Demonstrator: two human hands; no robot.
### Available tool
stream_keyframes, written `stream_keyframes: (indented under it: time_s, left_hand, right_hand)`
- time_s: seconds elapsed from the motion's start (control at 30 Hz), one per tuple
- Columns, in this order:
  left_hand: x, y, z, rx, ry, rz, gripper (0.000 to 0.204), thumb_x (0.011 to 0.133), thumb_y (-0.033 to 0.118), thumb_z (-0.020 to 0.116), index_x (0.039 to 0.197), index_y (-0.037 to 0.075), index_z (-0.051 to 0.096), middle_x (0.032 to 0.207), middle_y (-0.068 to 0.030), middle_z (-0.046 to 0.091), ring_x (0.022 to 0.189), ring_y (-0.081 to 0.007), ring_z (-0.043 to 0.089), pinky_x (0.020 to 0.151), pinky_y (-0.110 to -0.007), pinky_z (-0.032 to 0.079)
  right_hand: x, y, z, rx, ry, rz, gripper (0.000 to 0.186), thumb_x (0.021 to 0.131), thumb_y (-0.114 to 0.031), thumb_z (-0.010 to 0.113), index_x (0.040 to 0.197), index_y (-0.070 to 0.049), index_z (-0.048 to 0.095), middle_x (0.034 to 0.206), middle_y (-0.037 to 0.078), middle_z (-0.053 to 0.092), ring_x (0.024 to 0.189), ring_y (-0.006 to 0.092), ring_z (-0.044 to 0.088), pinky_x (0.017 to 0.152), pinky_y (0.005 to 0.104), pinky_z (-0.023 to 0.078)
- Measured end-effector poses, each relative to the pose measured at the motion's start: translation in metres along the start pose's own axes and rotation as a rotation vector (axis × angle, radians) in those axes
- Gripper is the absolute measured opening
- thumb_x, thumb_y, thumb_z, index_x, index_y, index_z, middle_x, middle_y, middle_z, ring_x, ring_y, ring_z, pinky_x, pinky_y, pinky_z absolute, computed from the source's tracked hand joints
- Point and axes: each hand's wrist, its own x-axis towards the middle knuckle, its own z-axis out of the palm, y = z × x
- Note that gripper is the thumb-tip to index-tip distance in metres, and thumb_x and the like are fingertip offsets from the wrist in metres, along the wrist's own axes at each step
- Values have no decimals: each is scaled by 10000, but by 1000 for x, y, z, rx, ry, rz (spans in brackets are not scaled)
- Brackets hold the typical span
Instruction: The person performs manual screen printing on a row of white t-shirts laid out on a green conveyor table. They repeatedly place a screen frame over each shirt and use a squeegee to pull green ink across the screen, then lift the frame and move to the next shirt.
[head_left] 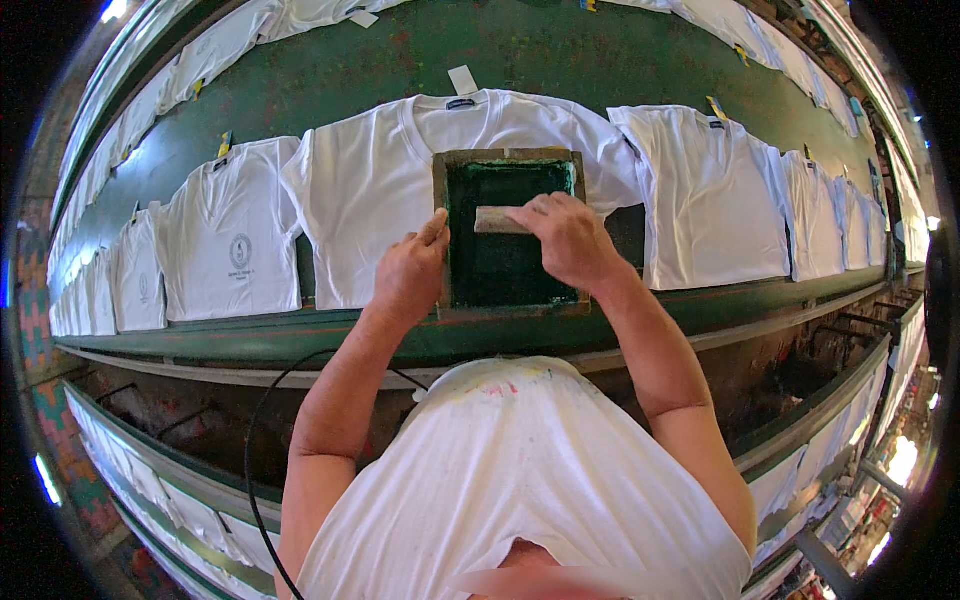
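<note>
A screen-printing frame (510, 155) with a wooden rim and dark green mesh lies flat over the lower right part of a white T-shirt (360, 200). My left hand (408, 268) is closed on the frame's left rim, its fingertips pressed there. My right hand (575, 240) grips the right end of a squeegee (490, 220) with a pale wooden handle. The squeegee stands crosswise on the mesh, in the upper middle of the frame. Its blade edge is hidden below the handle, and the fabric under the frame cannot be seen.
White T-shirts lie in a row along the long green table (400, 60). A shirt to the left (235, 220) bears a dark round print; one to the right (710, 190) shows no print. A black cable (250, 450) hangs by my left arm. More shirt-covered tables stand around.
</note>
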Motion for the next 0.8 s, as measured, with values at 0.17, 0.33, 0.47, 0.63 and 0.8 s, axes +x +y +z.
stream_keyframes:
  time_s: [0.17,0.33,0.47,0.63,0.8]
  left_hand:
    - [1,0,0,-13,18,9,448,961,4,639,1399,28,728,1624,-110,640,1174,-363,749,1003,-503,615]
    - [1,-2,1,-45,31,6,460,957,-10,632,1406,18,729,1628,-116,638,1195,-367,746,1021,-515,607]
    - [0,-3,3,-40,39,10,453,966,-16,619,1405,20,730,1635,-112,635,1203,-379,744,1033,-525,602]
    - [2,1,-3,8,-12,-17,459,1000,-8,603,1442,41,714,1631,-110,636,1187,-402,741,1024,-537,605]
    - [5,10,-6,13,-57,-95,405,1067,29,581,1452,53,705,1633,-104,634,1171,-426,736,1009,-554,614]
  right_hand:
    - [-39,-32,4,-23,-4,-34,459,875,-11,668,1313,-82,788,1167,123,778,1051,339,719,976,468,585]
    - [-66,-55,-1,60,-87,-41,459,884,14,656,1313,-62,800,1228,137,790,1108,355,722,1011,481,581]
    - [-46,-20,-15,283,-208,-54,441,880,65,649,1282,-42,795,1190,177,783,1098,399,710,1010,492,576]
    - [15,26,-7,147,-60,-62,439,916,95,610,1297,-32,787,1197,202,787,1158,420,718,1044,497,570]
    - [38,46,7,24,73,13,468,944,110,572,1319,-56,795,1239,207,799,1207,413,732,1095,499,570]
